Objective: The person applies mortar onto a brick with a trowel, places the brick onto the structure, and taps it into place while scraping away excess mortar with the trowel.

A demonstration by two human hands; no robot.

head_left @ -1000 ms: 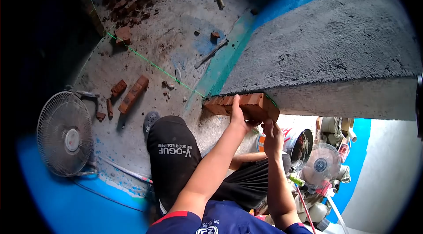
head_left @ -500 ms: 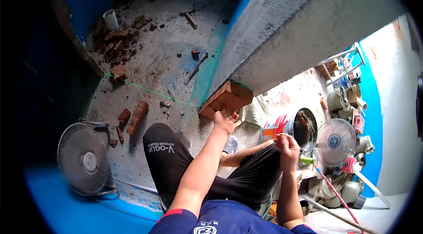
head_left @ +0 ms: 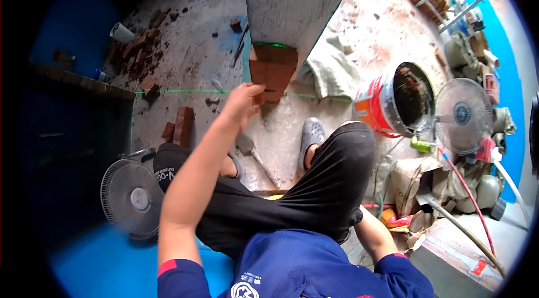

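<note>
Reddish bricks are set at the foot of the grey wall end, with a green laser line across their top. My left hand is at the lower left of these bricks, its fingers apart and slightly curled. Whether the fingertips touch the brick face I cannot tell. Nothing shows in that hand. My right forearm reaches down beside my right knee, and the hand itself is hidden behind my leg. A trowel lies on the floor between my feet.
A bucket of dark material stands right of a cloth sack. One fan is beyond it, another at my left. Loose bricks and rubble lie left. Hoses and poles are at the right.
The view has turned to the right. My left hand has shifted from the brick's front to its lower left side. My right hand has dropped from above my knee to behind it.
</note>
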